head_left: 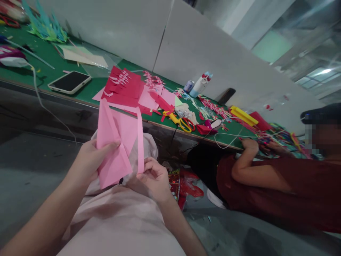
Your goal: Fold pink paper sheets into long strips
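Our left hand pinches folded pink paper; our right pinches a pink strip's lower end, short of the table edge.

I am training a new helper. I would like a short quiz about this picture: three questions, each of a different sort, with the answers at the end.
1. Multiple choice: what does the right hand pinch?
A) a bottle
B) the narrow paper strip
C) the scissors

2. True or false: the phone lies to the left of the red paper.

3. Fill in the missing colour: the left hand holds the folded paper, which is ____.

Key: 1 B; 2 true; 3 pink.
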The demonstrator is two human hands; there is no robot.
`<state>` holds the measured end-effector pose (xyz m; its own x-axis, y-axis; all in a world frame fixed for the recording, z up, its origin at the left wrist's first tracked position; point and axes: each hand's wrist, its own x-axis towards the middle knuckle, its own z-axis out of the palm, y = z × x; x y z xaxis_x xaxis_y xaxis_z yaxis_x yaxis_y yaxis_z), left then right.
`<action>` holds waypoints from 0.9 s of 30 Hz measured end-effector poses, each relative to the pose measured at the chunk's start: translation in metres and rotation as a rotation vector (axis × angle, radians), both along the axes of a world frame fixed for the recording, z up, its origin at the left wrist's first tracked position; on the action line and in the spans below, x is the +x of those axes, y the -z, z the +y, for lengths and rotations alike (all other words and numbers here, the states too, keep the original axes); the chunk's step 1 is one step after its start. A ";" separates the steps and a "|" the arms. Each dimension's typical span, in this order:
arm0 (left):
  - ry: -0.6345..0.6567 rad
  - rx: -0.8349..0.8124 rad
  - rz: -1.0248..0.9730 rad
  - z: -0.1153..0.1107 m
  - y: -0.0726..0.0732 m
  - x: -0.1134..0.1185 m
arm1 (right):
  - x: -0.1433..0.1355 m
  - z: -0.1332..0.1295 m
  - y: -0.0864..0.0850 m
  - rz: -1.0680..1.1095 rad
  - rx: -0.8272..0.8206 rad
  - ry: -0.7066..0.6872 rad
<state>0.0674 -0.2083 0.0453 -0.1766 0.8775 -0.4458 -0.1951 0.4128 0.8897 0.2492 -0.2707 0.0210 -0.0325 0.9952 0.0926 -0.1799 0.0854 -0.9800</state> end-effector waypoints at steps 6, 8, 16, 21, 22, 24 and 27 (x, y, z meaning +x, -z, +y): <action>0.038 -0.001 0.010 0.001 -0.009 0.000 | 0.029 0.022 -0.017 -0.292 0.078 0.003; 0.063 0.012 0.009 0.004 -0.011 -0.001 | 0.040 0.037 -0.026 -0.411 0.101 0.010; 0.155 0.030 -0.032 0.024 -0.016 -0.016 | 0.055 0.127 -0.073 -0.922 0.198 0.017; 0.204 0.000 -0.053 0.040 -0.015 -0.031 | 0.049 0.194 -0.098 -1.008 0.214 0.004; 0.208 -0.010 -0.061 0.043 -0.015 -0.032 | 0.047 0.208 -0.103 -1.008 0.222 -0.004; 0.194 -0.019 -0.067 0.050 -0.016 -0.035 | 0.042 0.236 -0.111 -1.003 0.238 -0.005; 0.176 -0.006 -0.073 0.063 -0.020 -0.039 | 0.033 0.278 -0.124 -0.968 0.254 0.016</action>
<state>0.0285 -0.1449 0.0649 0.0121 0.8891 -0.4575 -0.1835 0.4518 0.8731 0.2821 0.0072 0.1454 -0.1929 0.9505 0.2435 0.6890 0.3079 -0.6561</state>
